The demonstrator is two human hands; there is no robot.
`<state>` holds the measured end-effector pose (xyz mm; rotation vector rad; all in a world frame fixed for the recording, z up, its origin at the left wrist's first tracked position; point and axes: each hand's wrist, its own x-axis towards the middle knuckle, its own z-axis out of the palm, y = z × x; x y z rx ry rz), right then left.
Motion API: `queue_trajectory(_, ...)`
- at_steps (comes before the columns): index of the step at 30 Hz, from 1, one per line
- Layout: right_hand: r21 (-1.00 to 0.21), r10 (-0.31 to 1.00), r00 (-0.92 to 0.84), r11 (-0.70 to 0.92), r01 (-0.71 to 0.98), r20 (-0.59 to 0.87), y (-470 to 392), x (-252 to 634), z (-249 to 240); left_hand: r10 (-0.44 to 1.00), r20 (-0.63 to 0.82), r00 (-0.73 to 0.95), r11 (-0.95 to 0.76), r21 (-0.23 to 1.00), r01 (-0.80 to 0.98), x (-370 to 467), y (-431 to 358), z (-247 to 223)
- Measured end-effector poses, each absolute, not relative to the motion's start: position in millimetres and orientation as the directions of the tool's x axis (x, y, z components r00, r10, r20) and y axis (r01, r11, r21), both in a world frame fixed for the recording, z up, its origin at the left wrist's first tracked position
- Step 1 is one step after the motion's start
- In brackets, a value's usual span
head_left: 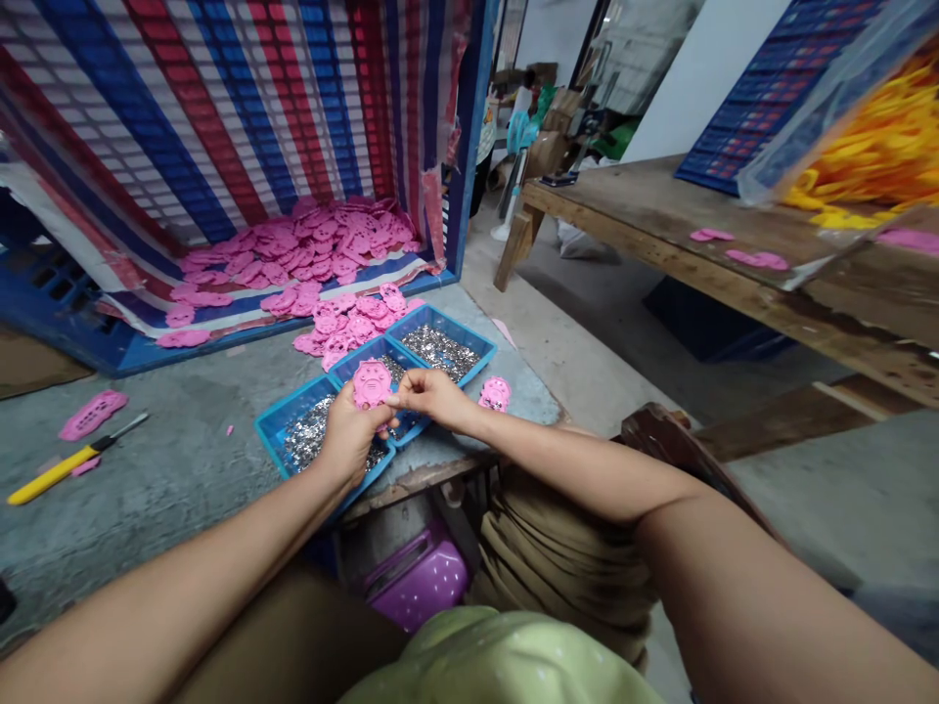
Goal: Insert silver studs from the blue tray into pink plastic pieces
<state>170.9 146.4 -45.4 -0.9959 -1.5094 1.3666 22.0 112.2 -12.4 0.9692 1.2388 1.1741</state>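
My left hand (pixel 350 432) holds a flat pink animal-shaped piece (pixel 372 383) upright over the blue trays. My right hand (pixel 432 395) pinches its right edge with the fingertips; whether a small metal part sits between them I cannot tell. Below the hands stand three blue trays, the left one (pixel 277 422), the middle one (pixel 367 354) and the right one (pixel 469 342), each filled with small shiny metal parts. One more pink piece (pixel 495 394) lies right of the trays on the grey worktop (pixel 183 460).
A heap of pink pieces (pixel 315 244) spills from a striped-lined blue crate (pixel 469 147) at the back. A yellow-handled knife (pixel 66 462) and a pink piece (pixel 92 413) lie at left. A wooden bench (pixel 660 225) with yellow items in plastic (pixel 872 147) stands right. A purple stool (pixel 422 582) sits below.
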Motion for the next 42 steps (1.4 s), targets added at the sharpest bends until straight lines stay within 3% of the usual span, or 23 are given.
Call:
queue_trajectory(9,-0.996,0.95,-0.307,0.072,0.053,0.052,142.7,171.3,-38.7,0.985,-0.165,-0.042,0.157,0.977,-0.142,18.7,114.2,-14.0)
queue_trajectory(19,-0.974,0.945,-0.303,0.171,0.146,0.121,143.4,171.8,-46.1,0.981,-0.189,-0.051,0.179,0.972,-0.151,20.5,114.2,-10.4)
queue_trajectory(27,-0.924,0.934,-0.253,0.311,0.223,0.253,143.0,171.6,-48.2,0.98,-0.195,-0.036,0.186,0.967,-0.174,19.9,113.9,-13.4)
queue_trajectory(42,-0.868,0.861,-0.268,0.478,0.134,0.432,147.7,177.4,-58.5,0.976,-0.211,0.049,0.216,0.954,-0.207,20.7,112.5,-11.2)
